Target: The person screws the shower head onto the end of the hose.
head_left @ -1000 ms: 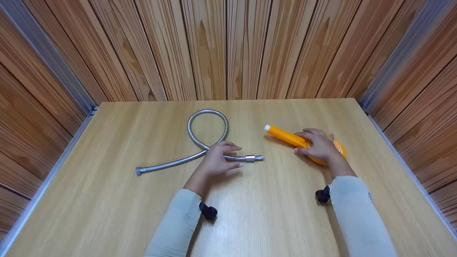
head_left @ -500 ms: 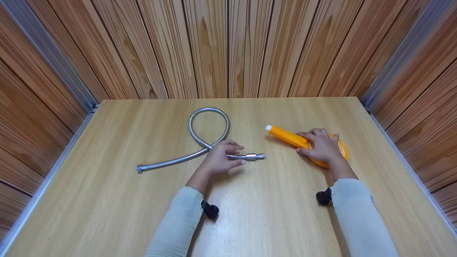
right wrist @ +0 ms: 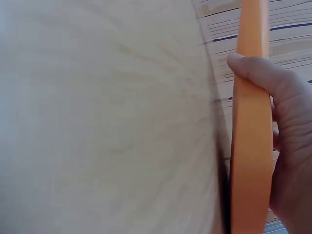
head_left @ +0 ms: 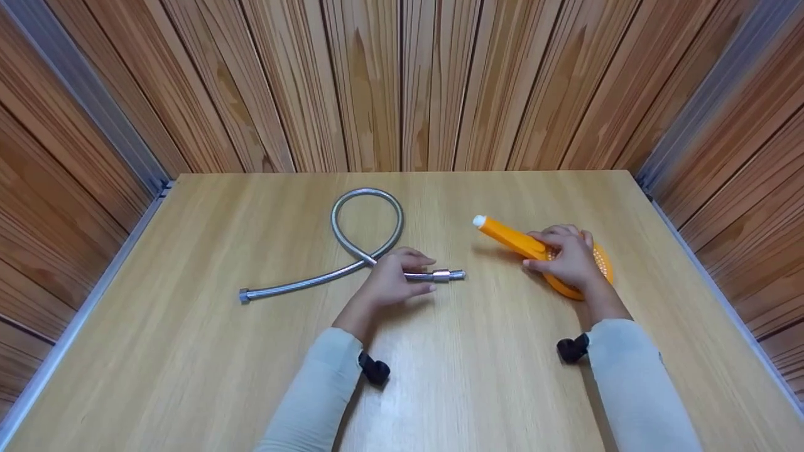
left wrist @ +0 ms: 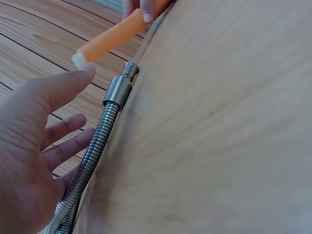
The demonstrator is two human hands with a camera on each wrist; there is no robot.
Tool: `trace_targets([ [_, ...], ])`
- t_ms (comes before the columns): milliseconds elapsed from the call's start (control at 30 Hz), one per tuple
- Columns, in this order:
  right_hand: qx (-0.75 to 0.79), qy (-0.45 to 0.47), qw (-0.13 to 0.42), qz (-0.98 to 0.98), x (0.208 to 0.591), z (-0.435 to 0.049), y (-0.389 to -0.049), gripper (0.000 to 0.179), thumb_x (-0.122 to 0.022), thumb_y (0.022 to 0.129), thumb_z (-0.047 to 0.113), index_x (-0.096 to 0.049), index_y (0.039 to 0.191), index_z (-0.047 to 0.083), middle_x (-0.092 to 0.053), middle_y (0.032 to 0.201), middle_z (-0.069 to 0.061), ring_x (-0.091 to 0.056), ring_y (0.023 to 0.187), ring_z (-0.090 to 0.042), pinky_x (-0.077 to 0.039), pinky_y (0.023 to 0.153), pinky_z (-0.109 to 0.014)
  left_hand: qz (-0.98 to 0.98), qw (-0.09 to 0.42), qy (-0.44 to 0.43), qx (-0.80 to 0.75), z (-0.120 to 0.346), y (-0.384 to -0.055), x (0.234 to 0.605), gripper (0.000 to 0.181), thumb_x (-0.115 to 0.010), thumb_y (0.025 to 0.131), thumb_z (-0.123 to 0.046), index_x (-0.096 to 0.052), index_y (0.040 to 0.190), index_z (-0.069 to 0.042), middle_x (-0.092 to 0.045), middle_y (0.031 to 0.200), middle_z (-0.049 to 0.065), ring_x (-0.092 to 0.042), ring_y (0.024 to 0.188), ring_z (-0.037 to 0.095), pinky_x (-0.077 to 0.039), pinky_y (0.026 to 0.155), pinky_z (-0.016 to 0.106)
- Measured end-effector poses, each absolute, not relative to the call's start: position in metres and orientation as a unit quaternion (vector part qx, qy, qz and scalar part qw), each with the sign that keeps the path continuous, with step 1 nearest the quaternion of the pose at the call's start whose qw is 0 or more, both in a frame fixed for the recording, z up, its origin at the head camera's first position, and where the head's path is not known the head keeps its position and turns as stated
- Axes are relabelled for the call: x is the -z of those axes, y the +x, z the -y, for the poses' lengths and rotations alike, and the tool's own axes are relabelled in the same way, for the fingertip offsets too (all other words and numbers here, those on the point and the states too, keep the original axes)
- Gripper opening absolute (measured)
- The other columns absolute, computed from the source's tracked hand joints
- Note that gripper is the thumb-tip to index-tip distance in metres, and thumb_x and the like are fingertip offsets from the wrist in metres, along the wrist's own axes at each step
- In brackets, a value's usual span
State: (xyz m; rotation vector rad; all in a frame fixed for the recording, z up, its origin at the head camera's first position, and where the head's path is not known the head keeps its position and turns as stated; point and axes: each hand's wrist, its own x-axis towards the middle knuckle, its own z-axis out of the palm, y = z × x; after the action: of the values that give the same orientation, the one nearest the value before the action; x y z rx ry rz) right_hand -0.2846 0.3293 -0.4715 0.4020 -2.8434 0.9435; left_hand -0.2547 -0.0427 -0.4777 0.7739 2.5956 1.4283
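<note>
A flexible metal shower hose [head_left: 301, 285] lies on the table in a single loop. My left hand [head_left: 389, 280] hovers over its right part, thumb and fingers spread on either side of the hose near the connector [head_left: 441, 275]. In the left wrist view the hose [left wrist: 100, 141] runs past the loosely extended fingers, and no grip shows. My right hand [head_left: 570, 260] holds an orange shower head [head_left: 512, 240] at its neck, thumb on one side and fingers on the other. Its white-tipped handle is tilted up off the table, pointing left; the perforated face is partly hidden by the hand.
The light wooden table [head_left: 188, 376] is enclosed by wood-panelled walls [head_left: 377, 88] at the back and sides. A hex nut [head_left: 244, 296] ends the hose at the left. Black wrist cameras [head_left: 375, 369] sit on both sleeves.
My right hand has raised the handle end of the shower head slightly from the table. The left hand has shifted a little to the right along the hose, which lies nearly as before.
</note>
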Motion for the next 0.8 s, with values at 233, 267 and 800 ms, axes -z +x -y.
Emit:
trace_targets([
  [233, -0.355, 0.117, 0.053, 0.926, 0.4657, -0.3272, -0.2817, 0.055, -0.083, 0.078, 0.034, -0.068, 0.125, 0.009, -0.058, 0.12, -0.01, -0.038, 0.117, -0.032, -0.018, 0.1, -0.058, -0.844, 0.032, 0.258, -0.469, 0.038, -0.2557, 0.478, 0.045, -0.082, 0.08, -0.021, -0.07, 0.121, -0.009, -0.063, 0.115, 0.001, -0.058, 0.103, 0.016, -0.047, 0.092, 0.034],
  [267, -0.361, 0.114, 0.052, 0.924, 0.4656, -0.3265, -0.281, 0.054, -0.083, 0.079, 0.033, -0.068, 0.124, 0.008, -0.059, 0.12, -0.01, -0.039, 0.116, -0.032, -0.021, 0.098, -0.056, -0.844, 0.033, 0.258, -0.469, 0.0374, -0.2556, 0.4785, 0.045, -0.082, 0.08, -0.021, -0.07, 0.121, -0.009, -0.063, 0.115, 0.001, -0.058, 0.103, 0.016, -0.047, 0.092, 0.034],
  [800, -0.414, 0.126, 0.083, 0.898, 0.4692, -0.3213, -0.2774, 0.058, -0.08, 0.081, 0.037, -0.064, 0.13, 0.011, -0.064, 0.122, -0.007, -0.043, 0.109, -0.022, -0.025, 0.09, -0.046, -0.835, 0.04, 0.256, -0.485, 0.0361, -0.2539, 0.4804, 0.043, -0.082, 0.081, -0.021, -0.07, 0.12, -0.007, -0.065, 0.112, 0.003, -0.061, 0.102, 0.02, -0.049, 0.09, 0.033],
])
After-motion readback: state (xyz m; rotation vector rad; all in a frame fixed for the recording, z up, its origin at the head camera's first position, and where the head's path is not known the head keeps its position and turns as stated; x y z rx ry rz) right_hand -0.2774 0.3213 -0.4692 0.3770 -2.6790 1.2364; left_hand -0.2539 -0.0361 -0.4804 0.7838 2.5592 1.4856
